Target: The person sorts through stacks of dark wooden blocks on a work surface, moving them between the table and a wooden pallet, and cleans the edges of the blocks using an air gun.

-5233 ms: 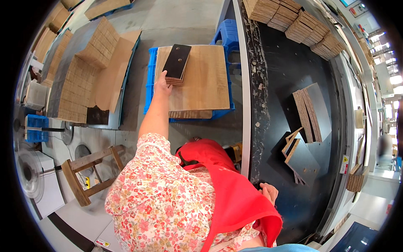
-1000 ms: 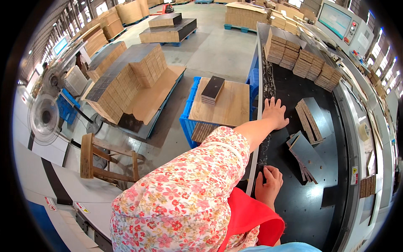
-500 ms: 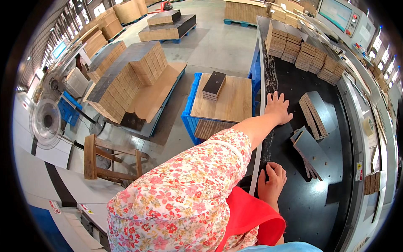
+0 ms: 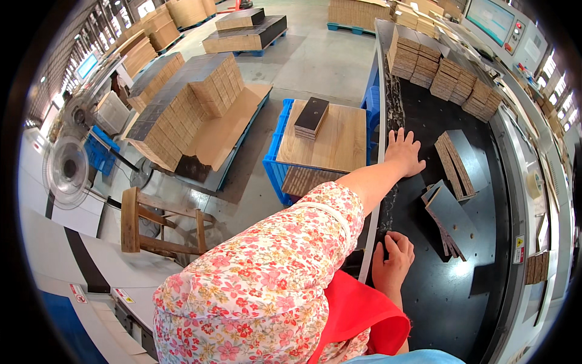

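My left hand (image 4: 404, 155) lies palm down with fingers spread on the black work surface (image 4: 418, 212), near its left edge, holding nothing. Closer to me, my right hand (image 4: 393, 262) rests on the same surface, its fingers loosely bent and its thumb apart; I see nothing in it. To the right of my left hand stand dark-faced boards (image 4: 456, 164) on edge, their chipboard sides showing. Nearer, a small fanned group of similar boards (image 4: 450, 217) with round holes leans over. Neither hand touches these boards.
Stacks of chipboard strips (image 4: 418, 57) line the far end. Left of the surface, a blue crate (image 4: 273, 173) carries a wooden panel (image 4: 339, 142) with a small dark board stack (image 4: 311, 116). A wooden stool (image 4: 163, 227), a fan (image 4: 68, 170) and a loaded pallet (image 4: 182, 115) stand further left.
The view has shifted slightly. Both hands keep practically the same place and shape on the black surface, and the boards have not moved.
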Available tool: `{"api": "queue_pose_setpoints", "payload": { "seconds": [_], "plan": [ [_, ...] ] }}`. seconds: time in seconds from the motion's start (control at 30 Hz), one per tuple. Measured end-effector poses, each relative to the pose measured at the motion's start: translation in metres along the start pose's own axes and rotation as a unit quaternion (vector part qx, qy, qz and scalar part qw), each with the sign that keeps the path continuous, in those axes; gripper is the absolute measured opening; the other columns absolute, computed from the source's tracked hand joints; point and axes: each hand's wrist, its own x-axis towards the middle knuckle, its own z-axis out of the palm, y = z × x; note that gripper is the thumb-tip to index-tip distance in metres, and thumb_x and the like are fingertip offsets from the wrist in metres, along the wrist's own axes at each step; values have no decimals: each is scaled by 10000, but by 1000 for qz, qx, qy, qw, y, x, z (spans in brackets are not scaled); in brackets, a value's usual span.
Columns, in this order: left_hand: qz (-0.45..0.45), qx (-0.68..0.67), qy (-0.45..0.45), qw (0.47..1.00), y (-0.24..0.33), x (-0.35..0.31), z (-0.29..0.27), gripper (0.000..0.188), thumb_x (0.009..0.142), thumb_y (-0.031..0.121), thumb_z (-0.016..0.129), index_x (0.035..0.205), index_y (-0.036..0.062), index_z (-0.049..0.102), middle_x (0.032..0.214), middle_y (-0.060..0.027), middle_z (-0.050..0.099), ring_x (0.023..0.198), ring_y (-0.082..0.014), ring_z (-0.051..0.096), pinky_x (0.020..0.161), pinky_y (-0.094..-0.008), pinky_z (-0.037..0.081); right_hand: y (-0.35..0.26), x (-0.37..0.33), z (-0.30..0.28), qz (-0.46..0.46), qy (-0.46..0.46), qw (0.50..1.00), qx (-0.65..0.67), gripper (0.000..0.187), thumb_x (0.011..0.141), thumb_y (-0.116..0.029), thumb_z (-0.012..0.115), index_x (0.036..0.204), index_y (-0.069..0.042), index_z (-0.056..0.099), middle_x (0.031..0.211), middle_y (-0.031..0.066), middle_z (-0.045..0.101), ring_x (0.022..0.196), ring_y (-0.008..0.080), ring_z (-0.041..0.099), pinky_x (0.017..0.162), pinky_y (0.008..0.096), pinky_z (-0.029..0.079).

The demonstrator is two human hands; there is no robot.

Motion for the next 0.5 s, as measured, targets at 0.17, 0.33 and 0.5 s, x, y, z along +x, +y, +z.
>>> {"api": "queue_pose_setpoints", "payload": {
  "seconds": [0.17, 0.33, 0.5],
  "plan": [
    [-2, 1, -2, 1000, 0, 0, -1, 626, 911, 505, 524, 1390, 103, 485, 1560, -154, 289, 1468, -377, 180, 1185, -544, 123, 1, 0, 1, 0, 0, 1000, 1, 178, 757, -52, 695, 934, -29, 683, 1066, 69, 643, 1045, 284, 570, 925, 406, 405],
    [-4, 6, -3, 1000, 0, 0, -1, 638, 912, 514, 514, 1400, 106, 474, 1561, -149, 288, 1469, -377, 175, 1185, -540, 120, 0, 0, 1, -2, -1, 1000, -1, 179, 758, -57, 694, 934, -37, 676, 1069, 64, 636, 1056, 281, 563, 932, 407, 400],
    [-4, 10, -4, 1000, 0, 0, -1, 642, 913, 515, 509, 1405, 106, 467, 1558, -147, 291, 1468, -378, 176, 1184, -538, 120, -1, 0, 0, 0, -5, 1000, -3, 178, 758, -58, 693, 934, -40, 672, 1081, 61, 631, 1067, 283, 557, 937, 408, 397]
  ]
}}
